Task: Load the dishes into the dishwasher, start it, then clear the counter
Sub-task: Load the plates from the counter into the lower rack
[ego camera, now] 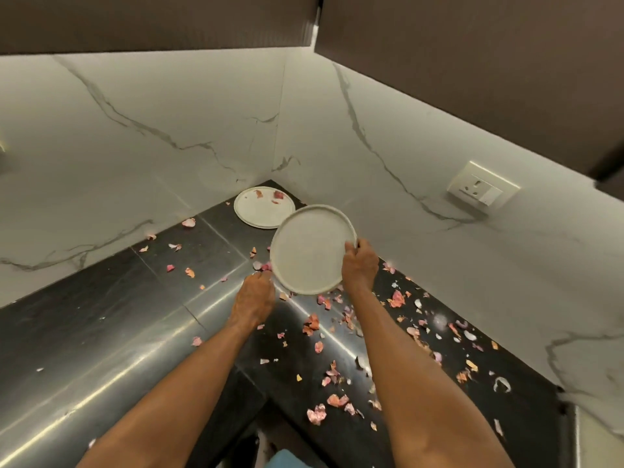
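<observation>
My right hand (359,265) grips the right rim of a pale round plate (310,248) and holds it tilted above the black counter (101,315). My left hand (255,295) lies just left of the plate's lower rim, fingertips down among pink onion skins (266,266); whether it pinches any is hidden. A second pale plate (261,211) lies flat in the far corner with a few peel scraps on it.
Onion and garlic peels (312,322) are scattered over the counter, thickest along the right side. White marble walls (169,130) close the corner. A wall socket (483,189) sits on the right wall. Dark cabinets (472,62) hang overhead.
</observation>
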Demonstrator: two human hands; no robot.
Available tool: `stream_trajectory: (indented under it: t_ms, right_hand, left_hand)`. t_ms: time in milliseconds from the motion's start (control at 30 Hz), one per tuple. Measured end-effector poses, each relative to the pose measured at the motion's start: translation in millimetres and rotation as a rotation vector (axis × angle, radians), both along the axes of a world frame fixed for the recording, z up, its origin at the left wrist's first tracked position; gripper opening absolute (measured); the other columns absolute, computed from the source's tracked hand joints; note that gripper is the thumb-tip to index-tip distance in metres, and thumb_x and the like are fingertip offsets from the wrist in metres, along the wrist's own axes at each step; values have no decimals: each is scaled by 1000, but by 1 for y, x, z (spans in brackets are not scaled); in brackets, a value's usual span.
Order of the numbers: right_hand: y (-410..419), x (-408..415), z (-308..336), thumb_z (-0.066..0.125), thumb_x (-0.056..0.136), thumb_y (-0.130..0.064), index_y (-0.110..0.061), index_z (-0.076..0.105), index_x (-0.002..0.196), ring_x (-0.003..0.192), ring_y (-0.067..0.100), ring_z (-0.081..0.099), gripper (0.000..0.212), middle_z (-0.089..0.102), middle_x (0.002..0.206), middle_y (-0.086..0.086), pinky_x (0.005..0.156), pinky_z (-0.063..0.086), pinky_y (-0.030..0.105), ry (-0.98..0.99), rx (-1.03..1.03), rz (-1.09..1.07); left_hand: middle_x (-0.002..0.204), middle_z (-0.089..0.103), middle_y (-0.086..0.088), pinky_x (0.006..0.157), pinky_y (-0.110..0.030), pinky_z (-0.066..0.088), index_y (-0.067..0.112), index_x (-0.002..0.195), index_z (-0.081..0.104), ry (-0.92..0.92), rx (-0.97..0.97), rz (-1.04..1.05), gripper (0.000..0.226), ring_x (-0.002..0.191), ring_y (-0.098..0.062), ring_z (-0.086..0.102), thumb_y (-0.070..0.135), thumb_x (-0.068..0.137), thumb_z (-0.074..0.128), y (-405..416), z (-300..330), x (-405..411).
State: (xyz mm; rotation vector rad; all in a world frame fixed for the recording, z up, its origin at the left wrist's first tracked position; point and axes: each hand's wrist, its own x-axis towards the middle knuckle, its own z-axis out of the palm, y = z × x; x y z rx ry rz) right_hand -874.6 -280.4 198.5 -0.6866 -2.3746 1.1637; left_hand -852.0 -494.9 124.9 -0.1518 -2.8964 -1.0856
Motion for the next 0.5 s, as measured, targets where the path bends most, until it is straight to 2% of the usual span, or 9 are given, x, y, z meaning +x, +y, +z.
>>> stream_trajectory:
  t_ms: [133,200,300,400,500]
  right_hand:
    - [36,66,-7,54,103,-22,-8,69,104,84,24,58,20,63,90,5,68,40,31,-54,-138,-47]
    - [47,104,-13,54,103,-21,-10,68,105,86,24,58,19,63,93,7,65,43,32,-54,-245,-87]
    - [59,162,-32,52,104,-22,-6,67,117,90,24,59,25,62,96,10,78,53,42,-71,-385,-173]
    - [64,223,-54,51,105,-26,-4,65,126,96,27,62,33,67,108,11,83,54,41,-116,-458,-248]
    - [64,284,-70,51,106,-28,-6,64,129,102,27,63,35,67,114,10,85,55,38,-124,-501,-311]
  left_hand:
    - [92,66,-13,72,-39,46,14,88,59,-57,95,14,39,84,-31,62,32,107,29,20,9,40]
    - [93,66,-16,72,-37,41,11,92,59,-102,151,-4,43,86,-33,61,36,108,27,30,14,66]
    - [91,62,-12,72,-34,39,9,97,58,-182,253,-16,43,85,-28,59,36,109,28,48,23,112]
    - [91,66,-12,66,-35,48,6,98,61,-282,305,2,41,84,-28,64,36,108,36,61,21,153]
    - [96,69,-14,69,-41,58,7,97,63,-358,336,23,31,86,-27,68,33,103,46,66,16,190]
